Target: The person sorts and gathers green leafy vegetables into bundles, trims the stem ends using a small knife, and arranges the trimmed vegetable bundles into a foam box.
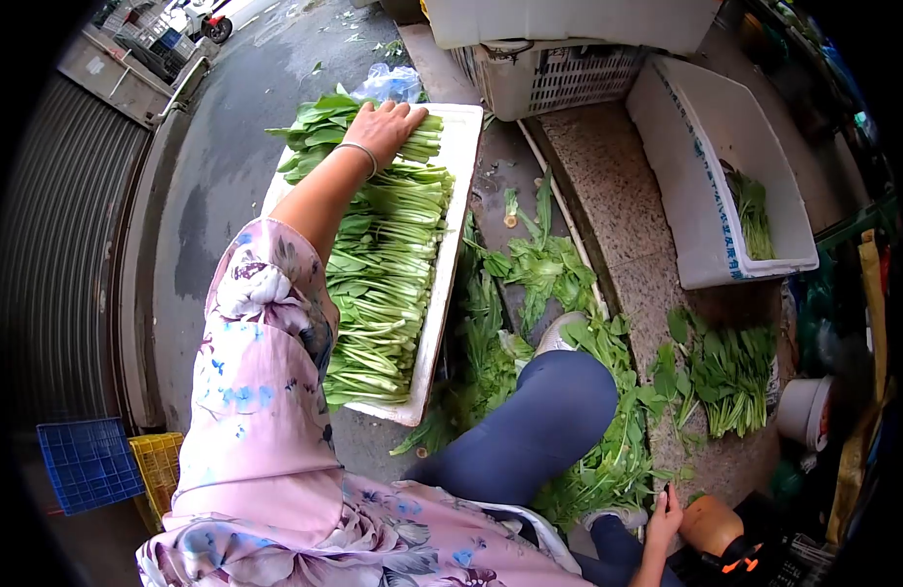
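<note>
A white foam board (458,147) carries neat rows of leafy greens (388,284), with pale stems facing right and leaves to the left. At the board's far end my left hand (383,129) lies palm down on the last row, fingers stretched over it. A bangle circles that wrist. Low at the right, my right hand (664,517) is closed with its fingertips pinched together. A small dark thing shows at those fingertips, too little of it to name. Near this hand lie a rounded orange-brown object (711,523) and loose leaves.
Trimmed leaves (544,274) cover the ground around my feet. More greens (735,377) lie on the stone ledge at right, below a foam box (706,176) holding a bunch. A white bucket (802,409) stands nearby. Blue (88,465) and yellow (158,465) crates sit at left.
</note>
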`<state>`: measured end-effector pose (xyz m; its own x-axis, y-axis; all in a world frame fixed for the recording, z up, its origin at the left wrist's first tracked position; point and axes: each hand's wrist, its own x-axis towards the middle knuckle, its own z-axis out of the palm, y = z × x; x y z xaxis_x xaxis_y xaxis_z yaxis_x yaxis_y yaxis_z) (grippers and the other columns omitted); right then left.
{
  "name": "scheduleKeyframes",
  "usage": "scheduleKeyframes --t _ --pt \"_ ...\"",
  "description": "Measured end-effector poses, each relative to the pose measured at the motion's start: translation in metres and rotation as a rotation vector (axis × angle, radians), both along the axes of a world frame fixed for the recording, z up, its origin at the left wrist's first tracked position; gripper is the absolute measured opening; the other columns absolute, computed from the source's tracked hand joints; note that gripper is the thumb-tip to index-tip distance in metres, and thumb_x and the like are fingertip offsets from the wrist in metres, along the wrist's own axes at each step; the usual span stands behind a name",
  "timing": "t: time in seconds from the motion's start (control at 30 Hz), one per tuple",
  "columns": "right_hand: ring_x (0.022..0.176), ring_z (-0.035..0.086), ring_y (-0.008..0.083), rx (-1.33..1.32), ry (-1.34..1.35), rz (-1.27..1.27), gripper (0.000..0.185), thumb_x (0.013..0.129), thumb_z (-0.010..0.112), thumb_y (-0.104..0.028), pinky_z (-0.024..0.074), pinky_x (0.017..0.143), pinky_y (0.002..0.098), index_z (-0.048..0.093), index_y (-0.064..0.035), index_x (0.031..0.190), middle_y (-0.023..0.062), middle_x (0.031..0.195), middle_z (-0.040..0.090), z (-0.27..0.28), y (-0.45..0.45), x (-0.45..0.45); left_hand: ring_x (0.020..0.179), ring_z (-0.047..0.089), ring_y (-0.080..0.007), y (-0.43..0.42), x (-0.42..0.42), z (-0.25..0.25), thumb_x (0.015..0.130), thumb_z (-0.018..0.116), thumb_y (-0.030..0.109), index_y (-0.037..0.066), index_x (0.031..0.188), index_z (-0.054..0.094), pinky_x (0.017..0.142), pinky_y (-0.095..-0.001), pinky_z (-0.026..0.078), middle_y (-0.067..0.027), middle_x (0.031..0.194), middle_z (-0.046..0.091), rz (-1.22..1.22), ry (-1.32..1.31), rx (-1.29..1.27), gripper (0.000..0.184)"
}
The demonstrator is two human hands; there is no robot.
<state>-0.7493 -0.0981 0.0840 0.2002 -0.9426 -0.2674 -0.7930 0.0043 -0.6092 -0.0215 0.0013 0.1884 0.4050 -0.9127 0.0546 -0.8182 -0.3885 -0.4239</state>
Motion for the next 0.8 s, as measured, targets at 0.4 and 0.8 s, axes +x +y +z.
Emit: scheduleKeyframes --t 0.4,0.8 --pt "0.090 0.058 0.0179 0.307 0.278 -0.135 0.034 0.085 0.053 -0.014 0.0432 0.078 0.0283 0.053 0.0028 0.114 0.0164 0.101 0.061 0.026 -0.011 0.031 0.129 0.024 -0.0258 -0.047 0.047 -0.107 0.063 0.054 -0.005 0.023 0.138 0.012 0.106 -0.0460 0.017 -0.0110 0.139 0.022 0.343 0.567 0.070 0.091" --pt "0.088 0.059 0.0256 0.382 0.490 0.071 0.049 0.080 0.056 -0.039 0.0462 0.075 0.0368 0.046 -0.0217 0.125 0.0112 0.097 0.062 0.008 -0.037 0.023 0.134 0.007 -0.0285 -0.056 0.080 -0.070 0.050 0.071 0.007 0.022 0.135 0.027 0.098 -0.0607 0.022 -0.0048 0.144 0.012 0.413 0.108 0.329 0.097"
